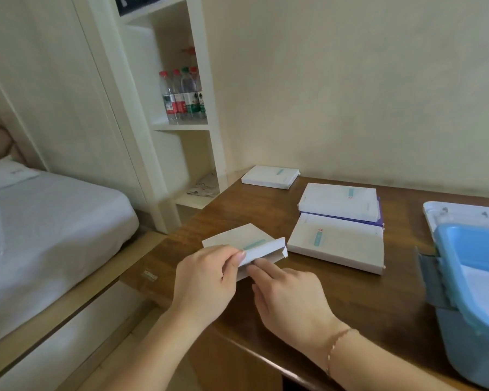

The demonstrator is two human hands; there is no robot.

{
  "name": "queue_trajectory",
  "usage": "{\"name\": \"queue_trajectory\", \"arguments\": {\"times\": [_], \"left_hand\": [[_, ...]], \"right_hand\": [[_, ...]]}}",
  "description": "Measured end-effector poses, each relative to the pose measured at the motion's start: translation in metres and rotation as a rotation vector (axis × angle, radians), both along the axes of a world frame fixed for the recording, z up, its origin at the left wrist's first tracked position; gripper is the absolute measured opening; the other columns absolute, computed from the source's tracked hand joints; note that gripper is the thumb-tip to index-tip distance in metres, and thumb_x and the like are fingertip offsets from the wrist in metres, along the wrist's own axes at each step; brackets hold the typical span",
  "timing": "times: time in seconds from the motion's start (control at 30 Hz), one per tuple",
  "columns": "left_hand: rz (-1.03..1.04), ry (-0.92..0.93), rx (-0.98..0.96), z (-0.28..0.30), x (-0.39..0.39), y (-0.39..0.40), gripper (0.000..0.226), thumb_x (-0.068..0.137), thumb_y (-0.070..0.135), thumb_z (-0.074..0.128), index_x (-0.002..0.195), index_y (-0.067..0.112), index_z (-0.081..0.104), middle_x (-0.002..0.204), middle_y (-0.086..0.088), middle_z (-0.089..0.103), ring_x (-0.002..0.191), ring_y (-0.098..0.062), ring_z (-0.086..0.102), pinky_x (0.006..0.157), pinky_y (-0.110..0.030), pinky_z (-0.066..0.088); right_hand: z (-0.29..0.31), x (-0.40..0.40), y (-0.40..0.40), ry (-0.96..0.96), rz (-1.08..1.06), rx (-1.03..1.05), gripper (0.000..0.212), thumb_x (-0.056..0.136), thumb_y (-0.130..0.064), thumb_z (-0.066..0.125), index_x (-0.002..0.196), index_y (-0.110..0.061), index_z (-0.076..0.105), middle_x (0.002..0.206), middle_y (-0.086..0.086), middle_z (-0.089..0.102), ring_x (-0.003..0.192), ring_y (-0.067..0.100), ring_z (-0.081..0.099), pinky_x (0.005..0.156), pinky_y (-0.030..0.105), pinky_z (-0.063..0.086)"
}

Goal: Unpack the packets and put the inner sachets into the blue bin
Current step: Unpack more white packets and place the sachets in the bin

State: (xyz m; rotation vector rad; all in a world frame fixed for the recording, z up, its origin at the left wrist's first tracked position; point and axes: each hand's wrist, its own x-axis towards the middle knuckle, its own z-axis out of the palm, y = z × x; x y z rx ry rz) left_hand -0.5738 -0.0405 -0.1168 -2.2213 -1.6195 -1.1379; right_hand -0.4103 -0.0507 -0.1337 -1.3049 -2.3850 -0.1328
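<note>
A white packet with a teal stripe lies near the left end of the wooden table. My left hand pinches its raised end flap between thumb and fingers. My right hand rests beside it, with the index fingertip touching the packet's open end under the flap. Three more white packets lie farther back: one just to the right, one behind it on a purple box, one at the far corner. The blue bin stands at the table's right edge, with something white inside.
A white lid lies behind the bin. A white shelf unit with several water bottles stands left of the table. A bed fills the left side. A beige wall runs behind the table.
</note>
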Motion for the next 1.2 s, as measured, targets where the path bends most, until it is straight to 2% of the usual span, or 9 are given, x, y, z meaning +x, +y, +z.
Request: {"name": "queue_trajectory", "arguments": {"times": [0.13, 0.37, 0.57, 0.67, 0.77, 0.87, 0.97, 1.1, 1.2], "left_hand": [[-0.028, -0.009, 0.077, -0.001, 0.001, 0.0, 0.026, 0.093, 0.028, 0.054, 0.078, 0.019, 0.073, 0.073, 0.01, 0.071, 0.062, 0.005, 0.05, 0.058, 0.002, 0.026], [-0.072, 0.07, 0.017, -0.004, -0.001, 0.0, 0.028, 0.094, 0.035, 0.054, 0.079, 0.024, 0.074, 0.073, 0.013, 0.071, 0.064, -0.003, 0.063, 0.055, 0.003, 0.024], [0.01, 0.124, -0.194, -0.012, -0.003, 0.004, 0.032, 0.093, 0.049, 0.051, 0.1, 0.03, 0.075, 0.113, 0.016, 0.071, 0.093, -0.002, 0.066, 0.052, -0.002, 0.032], [0.026, 0.128, -0.294, -0.014, -0.002, 0.007, 0.026, 0.094, 0.049, 0.054, 0.103, 0.033, 0.073, 0.117, 0.018, 0.069, 0.091, 0.001, 0.062, 0.06, -0.004, 0.041], [0.003, 0.216, -0.441, -0.003, 0.006, 0.008, 0.032, 0.091, 0.054, 0.056, 0.119, 0.039, 0.064, 0.13, 0.022, 0.059, 0.112, 0.002, 0.056, 0.085, -0.013, 0.046], [-0.193, 0.34, -0.58, 0.027, 0.023, 0.014, 0.058, 0.085, 0.06, 0.062, 0.138, 0.049, 0.041, 0.147, 0.028, 0.036, 0.136, 0.003, 0.031, 0.107, -0.026, 0.031], [-0.51, 0.254, -0.826, 0.054, 0.047, 0.026, 0.081, 0.08, 0.049, 0.074, 0.143, 0.057, 0.025, 0.149, 0.037, 0.022, 0.133, 0.012, 0.018, 0.106, -0.022, 0.02], [-0.822, 0.186, -1.015, 0.065, 0.079, 0.047, 0.072, 0.081, 0.022, 0.079, 0.143, 0.036, 0.044, 0.138, 0.023, 0.053, 0.133, 0.004, 0.04, 0.11, -0.022, 0.031], [-0.969, 0.088, -1.126, 0.069, 0.097, 0.052, 0.043, 0.082, -0.001, 0.073, 0.121, 0.014, 0.065, 0.114, 0.005, 0.069, 0.112, -0.015, 0.064, 0.093, -0.03, 0.053]], "right_hand": [[0.0, -0.011, 0.004, -0.024, -0.007, -0.026, 0.039, 0.101, -0.032, 0.04, 0.139, -0.027, 0.041, 0.126, -0.004, 0.055, 0.076, 0.02, 0.061, 0.06, 0.031, 0.05], [-0.005, -0.005, 0.004, -0.155, -0.024, -0.038, 0.023, 0.1, -0.022, 0.05, 0.122, -0.023, 0.057, 0.111, 0.0, 0.065, 0.088, 0.022, 0.063, 0.073, 0.034, 0.056], [-0.025, 0.024, -0.017, -0.132, 0.061, 0.031, 0.026, 0.064, -0.024, 0.085, 0.074, -0.027, 0.062, 0.071, -0.008, 0.064, 0.047, 0.012, 0.055, 0.035, 0.025, 0.045], [-0.031, 0.038, -0.024, -0.082, 0.081, 0.052, 0.026, 0.061, -0.022, 0.086, 0.072, -0.028, 0.063, 0.074, -0.011, 0.066, 0.054, 0.009, 0.06, 0.037, 0.021, 0.046], [-0.028, 0.051, -0.031, -0.048, 0.087, 0.037, 0.027, 0.063, -0.025, 0.088, 0.081, -0.03, 0.069, 0.088, -0.012, 0.072, 0.07, 0.008, 0.07, 0.047, 0.018, 0.054], [-0.012, 0.066, -0.047, 0.093, 0.074, 0.063, 0.031, 0.06, -0.023, 0.091, 0.082, -0.029, 0.071, 0.099, -0.011, 0.074, 0.085, 0.007, 0.073, 0.06, 0.017, 0.059], [0.012, 0.08, -0.062, 0.269, 0.079, 0.162, 0.03, 0.058, -0.01, 0.091, 0.078, -0.021, 0.071, 0.098, -0.006, 0.075, 0.087, 0.009, 0.073, 0.064, 0.02, 0.06], [0.034, 0.095, -0.077, 0.399, 0.079, 0.26, 0.018, 0.066, -0.009, 0.083, 0.077, -0.017, 0.071, 0.098, -0.005, 0.076, 0.082, 0.006, 0.072, 0.066, 0.02, 0.06], [0.048, 0.109, -0.087, 0.415, 0.1, 0.311, 0.019, 0.07, -0.02, 0.075, 0.085, -0.024, 0.062, 0.104, -0.007, 0.074, 0.087, 0.006, 0.071, 0.068, 0.017, 0.059]]}}
